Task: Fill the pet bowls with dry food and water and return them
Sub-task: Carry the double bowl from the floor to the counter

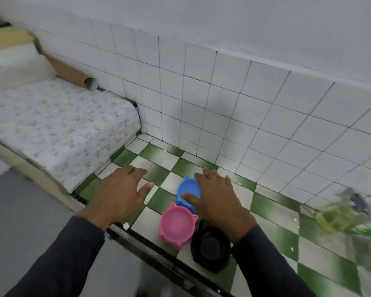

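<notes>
Three cat-eared pet bowls stand together on the green-and-white checkered floor (274, 213). The blue bowl (185, 190) is farthest, the pink bowl (177, 226) is nearest on the left, and the black bowl (210, 247) is to its right. All three look empty. My right hand (217, 199) hovers over the blue bowl's right side with fingers spread, its thumb across the rim, and hides part of it. My left hand (121, 192) is open above the floor to the left of the bowls, holding nothing.
A mattress (58, 123) with a flowered sheet lies at the left against the white tiled wall (244, 99). A dark threshold strip (159, 258) runs just in front of the bowls. A blurred yellow-green container (334, 217) sits at the right by the wall.
</notes>
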The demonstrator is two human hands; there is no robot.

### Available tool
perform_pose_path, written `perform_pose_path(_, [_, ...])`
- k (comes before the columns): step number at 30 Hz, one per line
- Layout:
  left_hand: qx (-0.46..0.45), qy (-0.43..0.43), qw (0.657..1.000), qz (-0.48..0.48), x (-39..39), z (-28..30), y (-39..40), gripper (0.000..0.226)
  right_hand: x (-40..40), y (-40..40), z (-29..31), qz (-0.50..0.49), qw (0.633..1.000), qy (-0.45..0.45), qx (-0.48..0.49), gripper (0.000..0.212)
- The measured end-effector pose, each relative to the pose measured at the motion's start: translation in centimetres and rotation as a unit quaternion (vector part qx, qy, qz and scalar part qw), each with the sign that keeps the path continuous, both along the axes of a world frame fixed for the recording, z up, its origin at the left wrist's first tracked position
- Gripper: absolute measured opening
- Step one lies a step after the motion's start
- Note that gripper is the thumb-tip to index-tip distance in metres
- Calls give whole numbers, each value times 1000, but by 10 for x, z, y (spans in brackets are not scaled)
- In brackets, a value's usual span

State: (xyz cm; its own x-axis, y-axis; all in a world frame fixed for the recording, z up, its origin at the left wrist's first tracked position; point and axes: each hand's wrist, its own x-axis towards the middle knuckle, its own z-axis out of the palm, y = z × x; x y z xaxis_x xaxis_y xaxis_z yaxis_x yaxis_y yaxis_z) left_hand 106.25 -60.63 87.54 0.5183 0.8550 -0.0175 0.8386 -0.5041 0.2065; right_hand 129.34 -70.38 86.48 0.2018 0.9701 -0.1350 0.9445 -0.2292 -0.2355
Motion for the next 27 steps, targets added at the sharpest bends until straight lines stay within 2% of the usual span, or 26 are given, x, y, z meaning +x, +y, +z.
perform_pose_path(12, [26, -19, 991, 132, -132, 35, -5, 58, -134, 72, 41, 153, 988, 24, 30, 72])
perform_pose_path(27, [68, -17, 946, 316, -394, 40, -22, 62, -400, 143, 67, 342, 931, 97, 80, 71])
